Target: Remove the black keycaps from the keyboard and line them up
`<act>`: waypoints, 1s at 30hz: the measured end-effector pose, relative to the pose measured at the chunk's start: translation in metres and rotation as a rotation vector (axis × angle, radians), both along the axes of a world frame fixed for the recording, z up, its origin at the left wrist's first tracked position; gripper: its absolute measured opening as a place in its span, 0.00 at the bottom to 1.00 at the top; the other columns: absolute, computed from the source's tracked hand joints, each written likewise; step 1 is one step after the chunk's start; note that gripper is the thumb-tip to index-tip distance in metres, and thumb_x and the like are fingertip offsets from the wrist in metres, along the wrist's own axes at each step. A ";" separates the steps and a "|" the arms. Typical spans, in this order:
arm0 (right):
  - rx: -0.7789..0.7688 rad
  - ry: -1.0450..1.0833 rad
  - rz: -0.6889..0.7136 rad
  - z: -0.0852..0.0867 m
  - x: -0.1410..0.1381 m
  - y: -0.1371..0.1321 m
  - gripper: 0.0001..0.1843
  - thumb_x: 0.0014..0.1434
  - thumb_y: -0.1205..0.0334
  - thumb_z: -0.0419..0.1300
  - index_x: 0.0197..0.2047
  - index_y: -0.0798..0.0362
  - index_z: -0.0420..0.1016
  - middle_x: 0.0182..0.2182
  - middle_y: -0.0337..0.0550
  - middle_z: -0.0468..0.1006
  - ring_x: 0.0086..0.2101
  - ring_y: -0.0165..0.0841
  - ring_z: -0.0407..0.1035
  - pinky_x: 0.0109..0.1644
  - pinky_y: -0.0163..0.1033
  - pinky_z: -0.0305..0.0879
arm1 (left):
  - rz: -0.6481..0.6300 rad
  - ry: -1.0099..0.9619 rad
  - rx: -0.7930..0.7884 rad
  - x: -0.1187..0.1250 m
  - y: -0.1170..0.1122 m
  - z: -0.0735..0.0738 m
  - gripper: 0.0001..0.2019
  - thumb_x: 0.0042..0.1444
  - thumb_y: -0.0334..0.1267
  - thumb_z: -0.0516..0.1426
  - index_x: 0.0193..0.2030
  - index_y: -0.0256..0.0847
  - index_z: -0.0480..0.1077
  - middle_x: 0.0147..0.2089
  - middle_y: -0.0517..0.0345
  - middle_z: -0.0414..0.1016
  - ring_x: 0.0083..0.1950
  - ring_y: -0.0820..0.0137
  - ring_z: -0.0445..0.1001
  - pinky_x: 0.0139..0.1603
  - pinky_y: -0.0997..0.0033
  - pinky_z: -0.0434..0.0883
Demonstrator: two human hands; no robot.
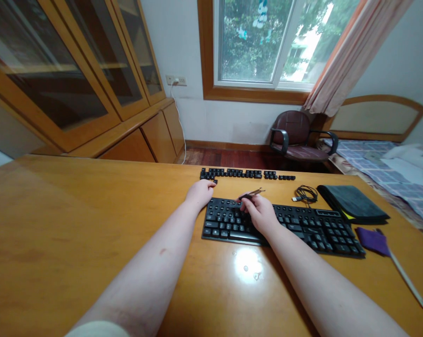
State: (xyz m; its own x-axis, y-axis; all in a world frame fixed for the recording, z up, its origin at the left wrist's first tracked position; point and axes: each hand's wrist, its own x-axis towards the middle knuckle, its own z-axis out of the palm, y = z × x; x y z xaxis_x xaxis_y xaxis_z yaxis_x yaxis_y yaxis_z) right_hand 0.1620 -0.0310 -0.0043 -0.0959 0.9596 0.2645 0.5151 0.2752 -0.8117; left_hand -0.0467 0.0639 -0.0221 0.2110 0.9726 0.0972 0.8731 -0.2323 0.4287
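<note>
A black keyboard (239, 235) lies on the wooden desk, its upper rows showing bare switches where keycaps are off. Beyond its upper left corner, my left hand (199, 192) is closed, with its fingertips at a small black keycap (215, 181) beside the end of a short second row of keycaps. My right hand (262, 213) hovers over the middle of the keyboard, its fingers wrapped round a keycap puller (256, 192) with thin metal prongs pointing up and right. Loose keycaps (235, 172) stand in a line along the desk's far edge.
Right of the keyboard are a coiled USB cable (306, 194), a dark folder (353, 203), a purple cloth (373, 241) and a thin pale strip (410, 283). Past the desk stand an office chair (291, 128), a bed (401, 161) and a glass-door cabinet (127, 112).
</note>
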 end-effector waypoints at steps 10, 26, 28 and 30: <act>0.025 -0.026 0.023 0.001 0.001 0.001 0.17 0.61 0.56 0.48 0.38 0.54 0.76 0.25 0.42 0.75 0.27 0.32 0.69 0.35 0.36 0.64 | -0.056 0.011 0.016 0.002 -0.002 -0.001 0.18 0.56 0.38 0.49 0.51 0.45 0.71 0.53 0.57 0.72 0.53 0.63 0.69 0.56 0.65 0.65; 0.027 -0.023 0.010 0.001 0.002 0.001 0.17 0.61 0.55 0.49 0.37 0.54 0.76 0.24 0.41 0.75 0.27 0.32 0.69 0.35 0.37 0.64 | -0.072 0.037 -0.009 0.004 -0.004 0.004 0.19 0.59 0.47 0.46 0.51 0.46 0.71 0.50 0.53 0.73 0.50 0.64 0.70 0.52 0.68 0.65; 0.024 -0.025 0.008 0.001 0.002 0.001 0.17 0.61 0.55 0.49 0.37 0.53 0.76 0.24 0.41 0.74 0.27 0.32 0.69 0.35 0.37 0.64 | -0.069 0.050 -0.015 0.004 -0.004 0.003 0.20 0.59 0.47 0.46 0.52 0.46 0.70 0.50 0.52 0.73 0.50 0.63 0.70 0.52 0.67 0.65; 0.023 -0.028 0.006 0.002 0.001 0.001 0.17 0.61 0.55 0.49 0.37 0.53 0.76 0.23 0.41 0.74 0.26 0.32 0.69 0.35 0.36 0.64 | -0.066 0.062 -0.020 0.005 -0.004 0.003 0.20 0.59 0.48 0.46 0.53 0.47 0.69 0.50 0.51 0.73 0.50 0.62 0.70 0.52 0.66 0.65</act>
